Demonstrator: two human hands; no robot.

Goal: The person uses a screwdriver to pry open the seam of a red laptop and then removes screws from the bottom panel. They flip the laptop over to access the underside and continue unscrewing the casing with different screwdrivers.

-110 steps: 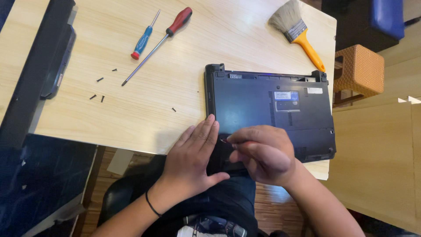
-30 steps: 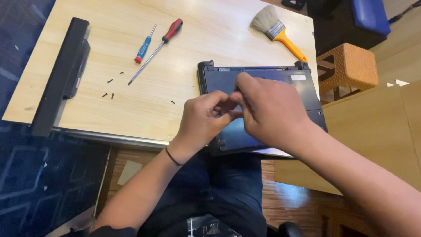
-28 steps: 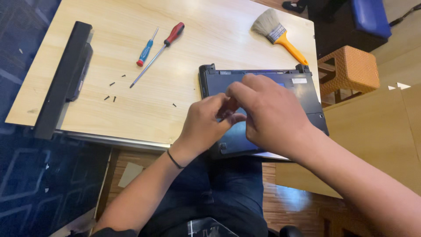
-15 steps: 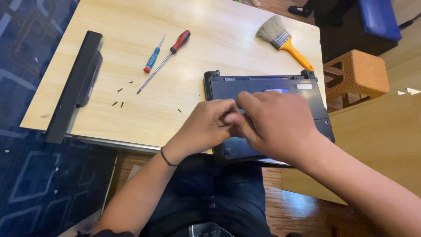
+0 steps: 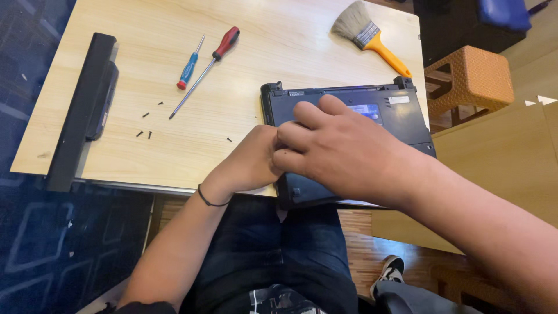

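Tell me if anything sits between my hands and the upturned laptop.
Nothing visible does. The left hand and the right hand both rest directly on the upturned laptop. The screwdrivers, loose screws and brush lie apart on the table.

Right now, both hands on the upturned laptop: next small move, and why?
Probably lift the right hand slightly. It covers the left hand fingertips and the laptop base beneath, so the contact point is hidden. Loose screws and two screwdrivers lie left, untouched.
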